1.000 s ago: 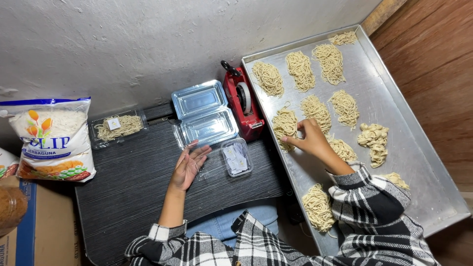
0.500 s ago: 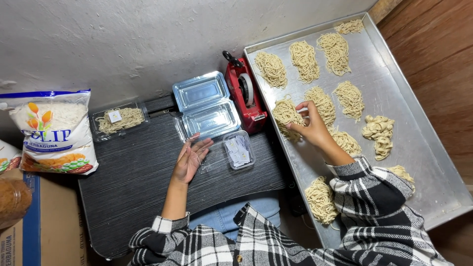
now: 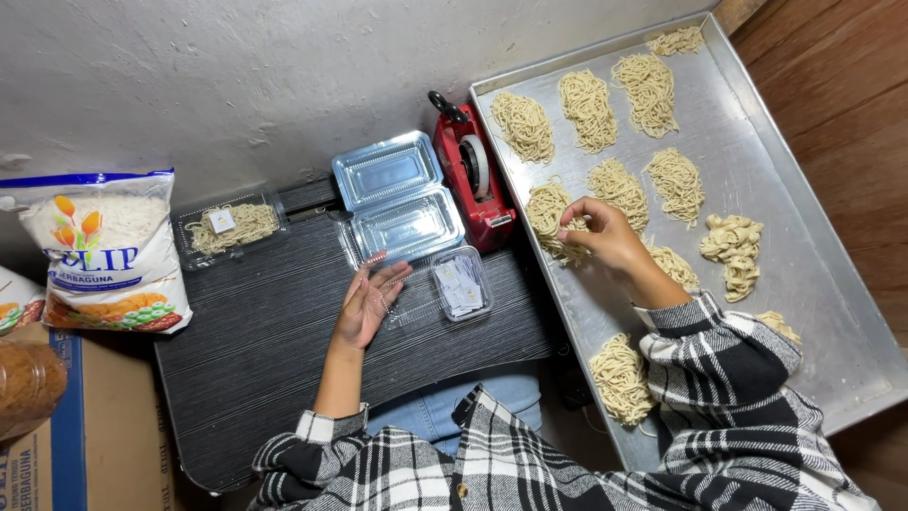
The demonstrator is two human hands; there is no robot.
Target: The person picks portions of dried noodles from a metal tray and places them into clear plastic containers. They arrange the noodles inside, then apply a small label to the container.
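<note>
My right hand (image 3: 605,232) reaches onto the metal tray (image 3: 804,265) and its fingers close around a pale noodle nest (image 3: 549,213) near the tray's left edge. Several more noodle nests lie across the tray. My left hand (image 3: 369,301) rests palm up, fingers spread, on the dark ribbed table (image 3: 255,331), touching the edge of a small clear plastic box (image 3: 459,282) with white paper slips inside. An open empty clear clamshell container (image 3: 397,199) sits just beyond it.
A red tape dispenser (image 3: 470,175) stands between the clamshell and the tray. A closed clear container of noodles (image 3: 227,227) sits at the table's back left, beside a flour bag (image 3: 104,251). A cardboard box (image 3: 85,426) is at lower left. A wall lies behind.
My right hand stays on the same noodle nest, fingers gathering it. My left hand has shifted only slightly by the small clear box. The camera view moved a little.
</note>
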